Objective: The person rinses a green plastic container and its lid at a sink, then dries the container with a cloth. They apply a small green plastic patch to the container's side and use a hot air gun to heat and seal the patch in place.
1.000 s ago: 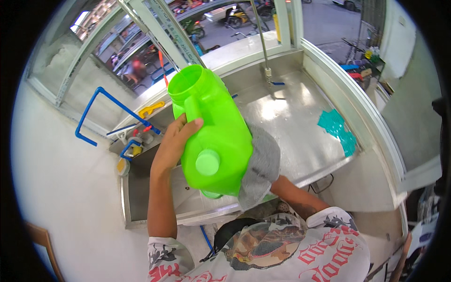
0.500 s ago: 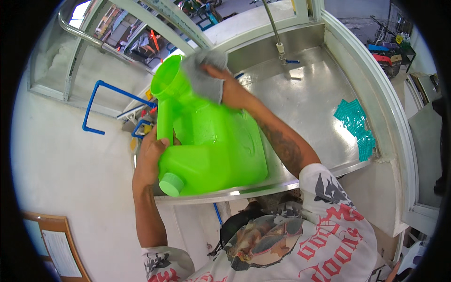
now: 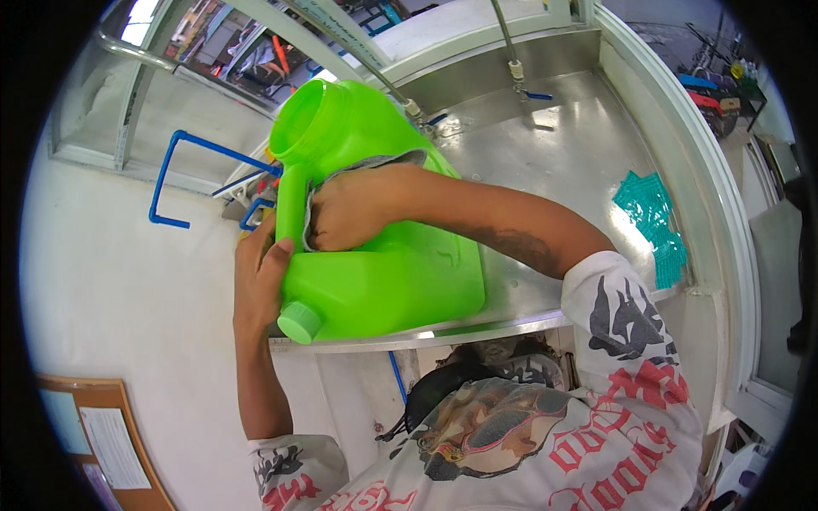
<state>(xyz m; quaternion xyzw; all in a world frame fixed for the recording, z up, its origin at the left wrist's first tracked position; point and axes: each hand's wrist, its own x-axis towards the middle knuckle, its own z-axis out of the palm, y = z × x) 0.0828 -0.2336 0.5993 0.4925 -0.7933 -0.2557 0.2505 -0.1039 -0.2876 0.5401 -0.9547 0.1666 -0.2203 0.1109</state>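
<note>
A bright green plastic jug [image 3: 400, 285] lies tilted at the left front of a steel sink, its wide open mouth toward the far left. A pale green screw cap [image 3: 299, 322] sits on its near corner. My left hand [image 3: 258, 268] is wrapped round the jug's handle, with the fingers partly hidden behind it. In the recess beside the handle, my right hand [image 3: 354, 204] presses a grey cloth [image 3: 394, 159] against the jug's wall, its fingers curled. Most of the cloth is covered by that hand.
The steel sink [image 3: 545, 153] has blue-levered taps [image 3: 524, 94] along its back. A teal textured cloth or glove [image 3: 652, 226] lies at its right side. Blue pipe [image 3: 156, 179] juts out from the wall on the left. A framed board [image 3: 126, 409] hangs at lower left.
My right hand has moved with the grey cloth from the jug's neck down into the recess beside the handle. The jug's mouth has shifted slightly toward the far side.
</note>
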